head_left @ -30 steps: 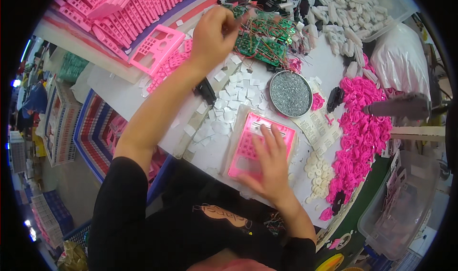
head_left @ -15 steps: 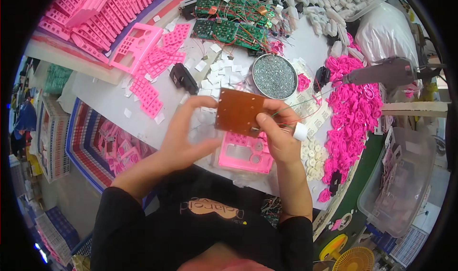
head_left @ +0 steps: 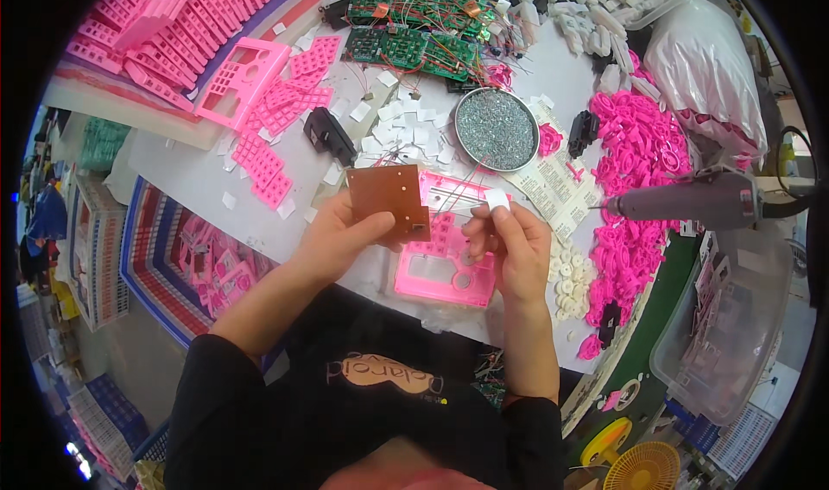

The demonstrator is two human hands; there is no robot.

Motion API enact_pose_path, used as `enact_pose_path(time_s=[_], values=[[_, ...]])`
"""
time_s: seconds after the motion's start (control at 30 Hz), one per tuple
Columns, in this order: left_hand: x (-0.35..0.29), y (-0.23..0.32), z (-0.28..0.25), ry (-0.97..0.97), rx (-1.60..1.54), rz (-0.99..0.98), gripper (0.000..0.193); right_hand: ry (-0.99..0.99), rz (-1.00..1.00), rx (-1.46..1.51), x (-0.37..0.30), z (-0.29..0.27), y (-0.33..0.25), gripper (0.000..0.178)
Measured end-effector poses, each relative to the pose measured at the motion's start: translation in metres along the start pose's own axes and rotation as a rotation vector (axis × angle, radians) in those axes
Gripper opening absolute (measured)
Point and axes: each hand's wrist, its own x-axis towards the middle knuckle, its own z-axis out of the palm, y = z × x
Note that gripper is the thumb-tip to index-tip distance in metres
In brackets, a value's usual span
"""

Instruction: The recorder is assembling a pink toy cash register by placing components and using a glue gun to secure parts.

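My left hand [head_left: 335, 238] is closed on a brown circuit board [head_left: 380, 198], its thumb pressed on the lower part of the plain side. Thin wires run from the board's right edge toward my right hand [head_left: 521, 252]. Between the right thumb and fingers is a small white square piece [head_left: 496, 198]; whether the wires are also held I cannot tell. Beneath both hands lies a pink plastic casing [head_left: 477, 295] with a window and round holes, partly covered by the board. A sheaf of small white squares [head_left: 414, 133] is scattered beyond the board.
A round tin of screws [head_left: 496, 129] stands beyond my right hand. An electric screwdriver [head_left: 682, 203] hangs at the right above pink plastic parts [head_left: 635, 257]. Green circuit boards [head_left: 414, 50] lie at the back. Pink keypads [head_left: 262, 164] and a black part [head_left: 330, 136] are left; white discs [head_left: 570, 284] lie right.
The board has passed from my right hand to my left and moved left. My left hand has closed on it. The right hand now pinches the white piece, and the screwdriver hangs lower.
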Motion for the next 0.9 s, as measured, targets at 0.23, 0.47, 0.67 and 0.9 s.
enact_pose_path(time_s=[0.23,0.47,0.67,0.9], values=[[0.002,-0.01,-0.005,-0.115,-0.109,0.069,0.046,0.036,-0.042,-0.205,0.0,0.006,-0.001,0.024],[0.007,-0.004,0.008,-0.225,-0.209,0.037,0.047,-0.222,0.034,-0.643,0.016,0.013,0.002,0.024],[0.002,-0.009,0.015,-0.107,0.1,0.108,0.032,-0.294,-0.17,0.131,0.012,0.023,-0.01,0.03],[-0.021,0.016,0.011,0.014,0.53,0.002,0.016,0.044,0.004,0.345,-0.063,-0.048,-0.006,0.029]])
